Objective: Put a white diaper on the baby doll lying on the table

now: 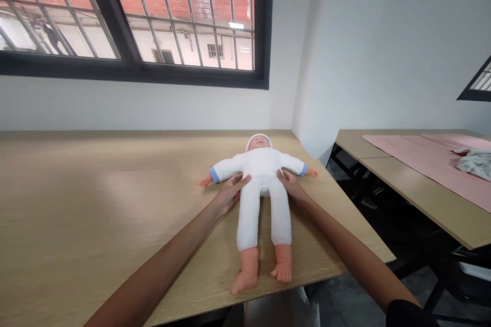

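A baby doll (261, 163) in a white suit and white cap lies face up on the wooden table (115, 204), its head toward the wall and its bare feet by the front edge. Its arms, with blue cuffs, stretch out to both sides. My left hand (230, 191) grips the doll's hip on the left, thumb on top and the other fingers partly tucked beneath. On the opposite side my right hand (290, 184) holds the other hip, its fingers partly hidden by the doll's body.
A second table (406, 179) stands to the right across a gap, bearing a pink cloth (433, 158) and a crumpled light-coloured cloth (475, 163). Behind my table rises a white wall (153, 104) with a barred, dark-framed window (264, 36).
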`<act>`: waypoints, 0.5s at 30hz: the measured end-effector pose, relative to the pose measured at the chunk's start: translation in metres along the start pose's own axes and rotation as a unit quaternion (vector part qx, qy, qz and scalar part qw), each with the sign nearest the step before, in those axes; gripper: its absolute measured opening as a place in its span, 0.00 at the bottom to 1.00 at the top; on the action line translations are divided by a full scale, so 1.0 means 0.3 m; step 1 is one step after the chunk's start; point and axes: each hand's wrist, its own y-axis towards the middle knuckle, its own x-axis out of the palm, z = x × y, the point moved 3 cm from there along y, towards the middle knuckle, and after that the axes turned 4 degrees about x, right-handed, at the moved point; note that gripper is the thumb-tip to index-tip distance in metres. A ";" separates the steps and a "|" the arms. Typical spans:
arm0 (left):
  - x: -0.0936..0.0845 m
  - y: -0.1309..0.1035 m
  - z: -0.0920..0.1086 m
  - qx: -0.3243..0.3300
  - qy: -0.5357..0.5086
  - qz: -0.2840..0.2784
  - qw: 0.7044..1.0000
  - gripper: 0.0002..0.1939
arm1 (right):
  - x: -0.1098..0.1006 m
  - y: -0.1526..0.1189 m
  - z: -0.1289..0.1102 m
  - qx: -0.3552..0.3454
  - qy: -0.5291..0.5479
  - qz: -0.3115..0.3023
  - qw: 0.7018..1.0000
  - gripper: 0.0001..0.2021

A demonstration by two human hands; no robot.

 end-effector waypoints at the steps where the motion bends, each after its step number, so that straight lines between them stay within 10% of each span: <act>1: -0.002 0.000 -0.003 0.002 0.003 0.002 1.000 0.33 | 0.001 0.002 0.006 -0.001 0.001 0.002 1.000 0.26; 15: 0.012 0.002 -0.016 0.031 0.022 -0.060 0.997 0.29 | 0.005 0.009 0.036 0.014 0.051 -0.008 0.999 0.26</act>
